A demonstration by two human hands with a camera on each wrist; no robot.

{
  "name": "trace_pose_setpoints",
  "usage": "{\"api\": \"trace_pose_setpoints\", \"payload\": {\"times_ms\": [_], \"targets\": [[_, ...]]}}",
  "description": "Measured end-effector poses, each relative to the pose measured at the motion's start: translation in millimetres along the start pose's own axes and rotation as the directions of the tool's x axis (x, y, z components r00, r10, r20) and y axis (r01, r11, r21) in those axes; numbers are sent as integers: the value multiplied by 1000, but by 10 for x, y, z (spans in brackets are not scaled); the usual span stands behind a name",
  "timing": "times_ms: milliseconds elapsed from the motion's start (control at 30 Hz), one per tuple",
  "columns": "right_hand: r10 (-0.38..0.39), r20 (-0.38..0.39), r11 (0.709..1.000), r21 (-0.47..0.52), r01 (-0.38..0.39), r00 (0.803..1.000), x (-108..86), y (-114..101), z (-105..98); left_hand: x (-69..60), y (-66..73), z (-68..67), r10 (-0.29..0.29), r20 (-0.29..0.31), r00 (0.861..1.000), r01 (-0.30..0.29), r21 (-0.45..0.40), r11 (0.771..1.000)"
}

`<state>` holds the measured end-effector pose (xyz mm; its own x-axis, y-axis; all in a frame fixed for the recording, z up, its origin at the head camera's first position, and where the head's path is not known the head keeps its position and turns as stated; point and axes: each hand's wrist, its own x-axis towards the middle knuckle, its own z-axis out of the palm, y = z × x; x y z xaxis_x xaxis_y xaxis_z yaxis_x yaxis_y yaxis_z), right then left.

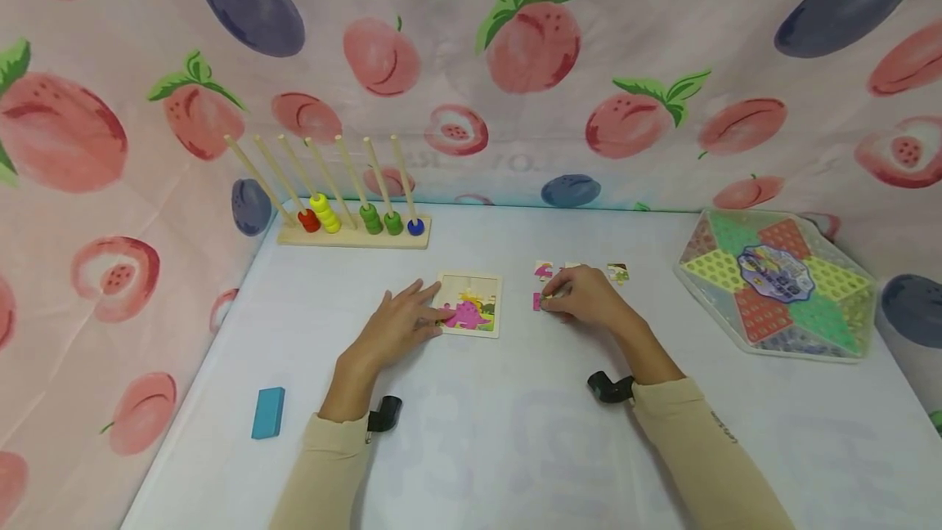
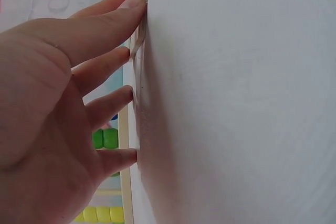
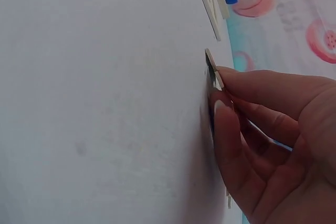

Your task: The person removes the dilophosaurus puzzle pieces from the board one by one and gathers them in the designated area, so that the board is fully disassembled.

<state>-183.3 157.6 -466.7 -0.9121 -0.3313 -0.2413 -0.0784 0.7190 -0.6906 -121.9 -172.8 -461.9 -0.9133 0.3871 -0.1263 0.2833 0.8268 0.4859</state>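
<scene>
At the near edge, two tan sleeves (image 1: 320, 473) reach in from left and right, a broad strip of white table (image 1: 471, 448) between them. A black wrist camera (image 1: 386, 414) sits on the left wrist and another camera (image 1: 611, 388) on the right. A blue block (image 1: 268, 413) lies near left, well apart from the left forearm, toward the table's left edge.

Farther in, the left hand (image 1: 393, 321) has its fingers spread and fairly straight, with the tips at the left edge of the puzzle tray (image 1: 471, 334); one finger reaches over the rim to the pink dinosaur picture (image 1: 469, 317). The tray lies flat near mid-table, with plain board showing in its far part. A gap of tabletop separates its right edge from the right hand (image 1: 589, 297), whose thumb and finger pinch a thin puzzle piece (image 3: 210, 64), which is tilted. A pink piece (image 1: 536, 302) shows just beside those fingertips.

Just beyond the right hand are more small pieces: one at left (image 1: 543, 270), one at right (image 1: 618, 272), another partly hidden between.

Far right, a hexagonal case (image 1: 824, 268) stands near the table's right edge, well apart from the hand. Far left, a bead rack (image 1: 353, 241) stands near the far edge, before the fruit-print cloth (image 1: 456, 23).
</scene>
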Motion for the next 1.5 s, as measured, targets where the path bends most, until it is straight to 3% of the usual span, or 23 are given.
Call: {"api": "trace_pose_setpoints", "payload": {"times_ms": [233, 700, 1100, 1500], "targets": [[36, 0, 999, -32, -36, 999, 17, -26, 12, 26, -29, 24, -27, 3, 1000, 27, 13, 1000], [-29, -37, 996, -88, 25, 999, 28, 30, 26, 28, -17, 22, -28, 0, 1000, 28, 28, 999], [-15, 1, 1000, -15, 15, 1000, 31, 33, 29, 40, -23, 36, -40, 5, 999, 40, 18, 999], [-47, 14, 999, -20, 48, 999, 12, 40, 24, 38, -34, 46, -51, 12, 999, 51, 11, 999]]}}
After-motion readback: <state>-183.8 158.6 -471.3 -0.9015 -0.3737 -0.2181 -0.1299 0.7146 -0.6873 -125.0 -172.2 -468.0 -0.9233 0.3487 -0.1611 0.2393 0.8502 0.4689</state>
